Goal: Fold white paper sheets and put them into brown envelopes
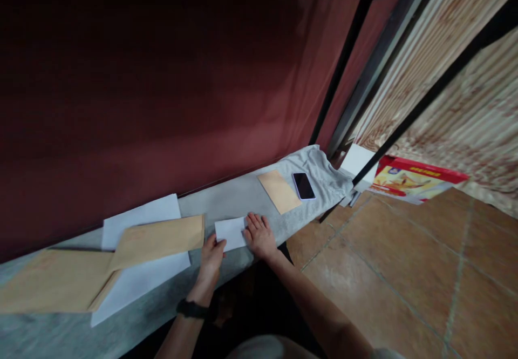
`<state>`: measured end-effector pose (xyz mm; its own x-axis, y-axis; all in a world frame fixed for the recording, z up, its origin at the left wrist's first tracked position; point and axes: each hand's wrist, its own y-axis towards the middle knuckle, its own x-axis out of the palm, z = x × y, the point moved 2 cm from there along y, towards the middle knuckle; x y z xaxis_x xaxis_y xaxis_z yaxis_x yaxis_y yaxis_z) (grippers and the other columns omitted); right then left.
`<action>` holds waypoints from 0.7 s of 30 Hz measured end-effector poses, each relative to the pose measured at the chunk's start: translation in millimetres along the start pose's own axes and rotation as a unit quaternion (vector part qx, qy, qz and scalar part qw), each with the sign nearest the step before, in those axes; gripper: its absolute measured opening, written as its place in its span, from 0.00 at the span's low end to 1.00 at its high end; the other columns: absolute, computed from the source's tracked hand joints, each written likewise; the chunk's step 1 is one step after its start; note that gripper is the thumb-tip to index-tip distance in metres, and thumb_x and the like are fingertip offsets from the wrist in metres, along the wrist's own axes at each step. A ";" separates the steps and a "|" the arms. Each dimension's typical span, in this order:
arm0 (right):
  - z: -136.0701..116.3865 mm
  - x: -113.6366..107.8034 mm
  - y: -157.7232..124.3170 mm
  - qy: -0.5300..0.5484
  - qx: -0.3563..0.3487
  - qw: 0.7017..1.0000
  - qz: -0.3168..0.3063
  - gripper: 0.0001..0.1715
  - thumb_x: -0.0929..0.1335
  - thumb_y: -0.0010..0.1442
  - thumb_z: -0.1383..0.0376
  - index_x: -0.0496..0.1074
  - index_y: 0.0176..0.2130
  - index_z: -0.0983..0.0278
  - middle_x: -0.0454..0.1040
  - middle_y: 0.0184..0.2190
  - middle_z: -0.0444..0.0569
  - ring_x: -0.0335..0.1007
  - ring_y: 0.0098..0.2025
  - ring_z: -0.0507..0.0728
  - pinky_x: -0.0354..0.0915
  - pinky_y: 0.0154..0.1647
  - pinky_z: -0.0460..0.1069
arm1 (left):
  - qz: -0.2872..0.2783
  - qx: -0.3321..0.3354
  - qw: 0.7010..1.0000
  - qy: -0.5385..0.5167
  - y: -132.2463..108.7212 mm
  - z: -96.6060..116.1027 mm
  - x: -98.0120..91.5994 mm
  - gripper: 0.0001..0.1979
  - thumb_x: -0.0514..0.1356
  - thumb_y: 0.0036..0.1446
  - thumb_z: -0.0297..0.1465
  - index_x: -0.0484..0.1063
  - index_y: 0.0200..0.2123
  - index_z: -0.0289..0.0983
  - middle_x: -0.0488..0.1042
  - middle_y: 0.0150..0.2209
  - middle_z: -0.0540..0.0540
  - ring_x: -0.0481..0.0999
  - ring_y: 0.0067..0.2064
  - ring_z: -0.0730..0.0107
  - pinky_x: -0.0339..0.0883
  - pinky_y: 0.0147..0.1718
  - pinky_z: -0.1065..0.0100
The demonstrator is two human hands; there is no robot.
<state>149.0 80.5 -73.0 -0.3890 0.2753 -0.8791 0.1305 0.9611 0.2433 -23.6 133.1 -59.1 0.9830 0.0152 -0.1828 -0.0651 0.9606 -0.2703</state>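
Right now the left hand [213, 251] has the near-left corner of a small white paper [230, 234] pinched, thumb on top and the fingers tucked at the edge, a black wristband [192, 309] showing just below on that arm. Over on the other side, the right hand [259, 235] lies palm down with its fingers stretched out, pressing on the right edge of that same paper and gripping nothing. So the paper sits flat between the two hands, near the front edge of the long grey table [226, 194]

Moving out to the left, just beside the left hand, we have a pile of brown envelopes [162, 238] lying at a slant, and large white sheets [141, 289] poke out from under it on both sides. Further along, a second brown stack [60, 278] reaches the picture's edge, its right end meeting the first pile. Off to the right, beyond the right hand, a single tan envelope [279, 190] lies flat, with a phone [303, 186], screen dark, just beside it. Past the phone, grey cloth [332, 173] bunches up at the table's end, and beyond that a red and yellow box [416, 181] rests by the tiled floor [364, 262]
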 end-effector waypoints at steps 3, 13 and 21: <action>-9.6 -8.7 -12.1 0.035 -0.059 0.998 0.003 0.36 0.63 0.71 0.54 0.56 0.69 0.68 0.60 0.68 0.59 0.53 0.71 0.62 0.54 0.70 0.60 | -0.013 -0.016 1.000 -0.013 -10.0 4.4 -0.8 0.18 0.62 0.44 0.35 0.76 0.41 0.38 0.79 0.34 0.47 0.75 0.31 0.66 0.64 0.23 0.71; -50.9 -31.9 1.9 0.291 0.085 0.947 0.102 0.24 0.59 0.70 0.64 0.68 0.62 0.63 0.73 0.58 0.54 0.71 0.58 0.59 0.69 0.58 0.54 | -0.114 0.059 0.989 -0.068 -21.7 33.9 4.1 0.33 0.49 0.61 0.57 0.68 0.57 0.39 0.72 0.59 0.37 0.76 0.56 0.56 0.76 0.42 0.62; -41.7 11.6 7.9 0.609 0.250 0.739 0.142 0.20 0.61 0.68 0.57 0.73 0.49 0.66 0.81 0.37 0.53 0.78 0.33 0.59 0.75 0.36 0.53 | -0.113 -0.004 0.991 -0.072 -10.7 -9.4 3.8 0.42 0.66 0.49 0.45 0.58 0.65 0.41 0.80 0.38 0.47 0.81 0.38 0.60 0.77 0.39 0.60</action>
<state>107.5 92.1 -64.2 -0.7737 0.5709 0.2746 0.5667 0.8175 -0.1027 -20.8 120.3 -65.8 0.9868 -0.1604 0.0198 0.1591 0.9419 -0.2959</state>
